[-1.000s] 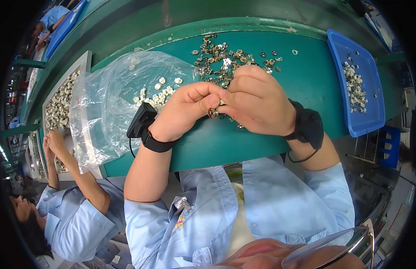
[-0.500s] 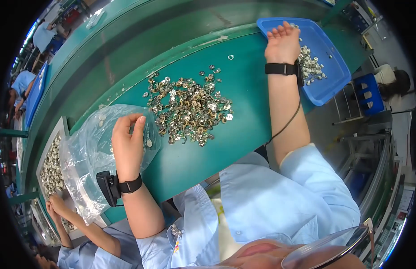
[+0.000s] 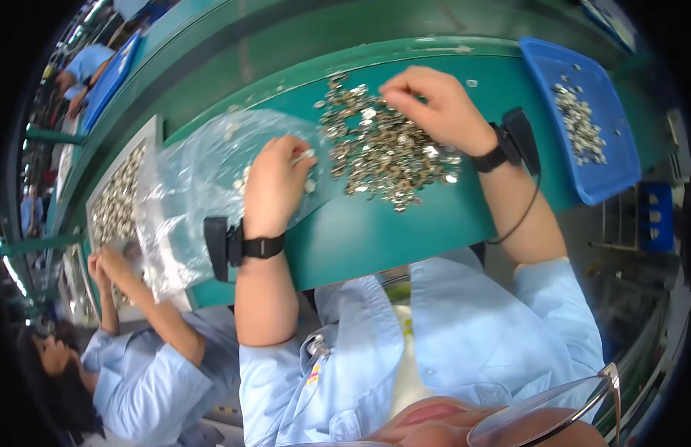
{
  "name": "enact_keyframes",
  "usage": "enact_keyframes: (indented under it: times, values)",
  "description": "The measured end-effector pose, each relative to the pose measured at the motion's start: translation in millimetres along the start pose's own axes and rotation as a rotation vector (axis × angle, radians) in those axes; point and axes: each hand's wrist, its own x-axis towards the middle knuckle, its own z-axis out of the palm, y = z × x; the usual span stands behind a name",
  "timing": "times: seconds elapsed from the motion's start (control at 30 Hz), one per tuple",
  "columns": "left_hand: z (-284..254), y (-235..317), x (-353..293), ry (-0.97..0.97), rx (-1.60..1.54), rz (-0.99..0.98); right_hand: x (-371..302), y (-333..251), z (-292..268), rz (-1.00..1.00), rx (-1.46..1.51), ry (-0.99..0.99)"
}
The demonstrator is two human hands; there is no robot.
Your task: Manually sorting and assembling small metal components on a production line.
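Observation:
A loose pile of small round metal parts (image 3: 382, 153), silvery and brass-coloured, lies on the green worktop (image 3: 345, 246). My left hand (image 3: 274, 186) is over the edge of a clear plastic bag (image 3: 200, 179), left of the pile. Its thumb and fingers pinch a small whitish part (image 3: 306, 156). More whitish pieces show at the bag beside this hand. My right hand (image 3: 442, 108) hovers at the pile's far right side, fingers bent and pinched together. Whatever may be between those fingertips is too small to make out.
At the right stands a blue tray (image 3: 535, 67) with small whitish parts in it. A pale tray (image 3: 155, 134) full of similar parts lies left of the bag, where a co-worker's hands (image 3: 107, 264) are at work. A raised green ledge (image 3: 286, 67) borders the far side.
My right hand has come left from over the blue tray to the pile, its fingers now pinched. My left hand has closed on a small whitish part. The whole view has shifted.

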Motion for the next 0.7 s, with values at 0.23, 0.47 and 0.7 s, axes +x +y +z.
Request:
enact_keyframes:
  times: [0.23,0.47,0.7]
  values:
    - [-5.0,12.8,1.6,0.099,-0.114,-0.052,-1.6,-1.3,7.1,-0.110,-0.258,-0.213]
    - [4.6,15.3,3.1,0.065,-0.594,-0.045,-7.0,-7.7,23.7,-0.317,-0.413,-0.241]
    - [8.9,23.0,-0.4,-0.017,-0.683,-0.050,-10.2,-8.7,25.3,-0.287,-0.454,-0.479]
